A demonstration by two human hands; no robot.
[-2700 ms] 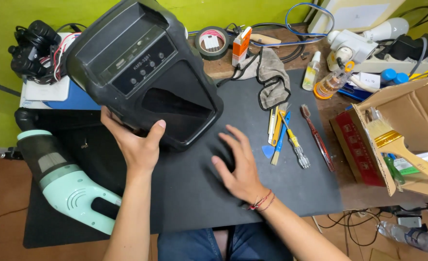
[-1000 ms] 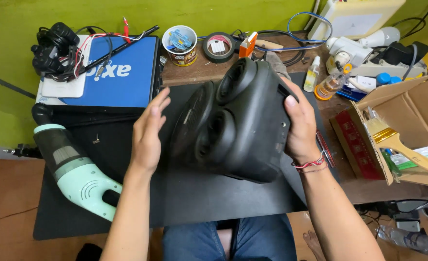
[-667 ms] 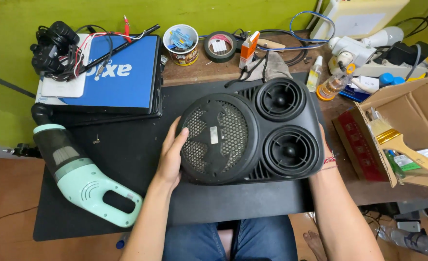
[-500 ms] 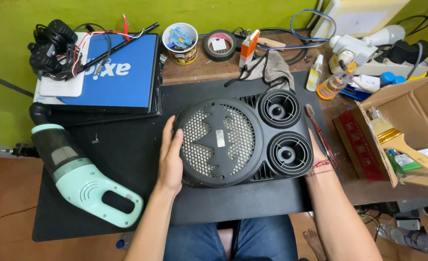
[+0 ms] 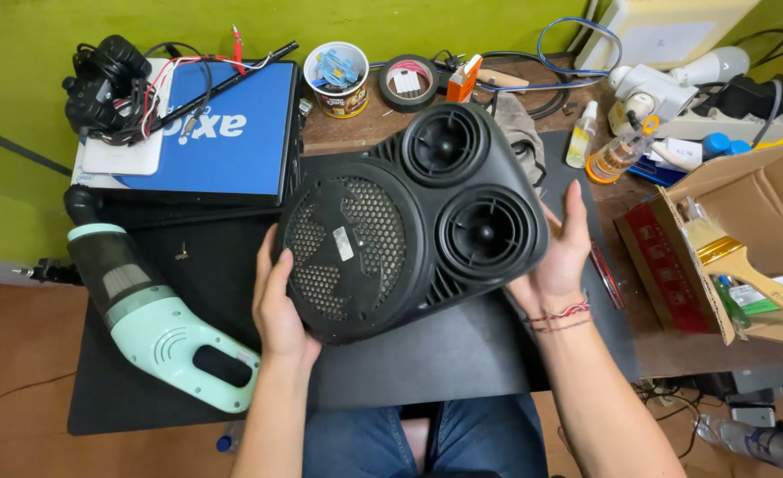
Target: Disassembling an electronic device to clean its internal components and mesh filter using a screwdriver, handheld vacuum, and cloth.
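Note:
A black speaker box [image 5: 409,221] faces up at me over the dark work mat [image 5: 462,363]. Its front carries one big round mesh grille on the left and two smaller cone drivers on the right. My left hand [image 5: 278,305] cups its lower left edge, fingers laid against the grille rim. My right hand [image 5: 559,252] supports the lower right side, palm under the box, red thread bands at the wrist. The box is tilted, right end raised toward the back of the table.
A mint-green handheld vacuum [image 5: 157,323] lies at the left. Behind it a blue case [image 5: 223,146] lies with tangled wires. A paper cup [image 5: 338,75], tape roll [image 5: 409,84] and bottles [image 5: 608,150] line the back. An open cardboard box [image 5: 745,248] with a paintbrush stands at the right.
The speaker was turned from its back side to its grille side, laid flat, and has now been lifted and tilted. Both hands shifted to its lower edges.

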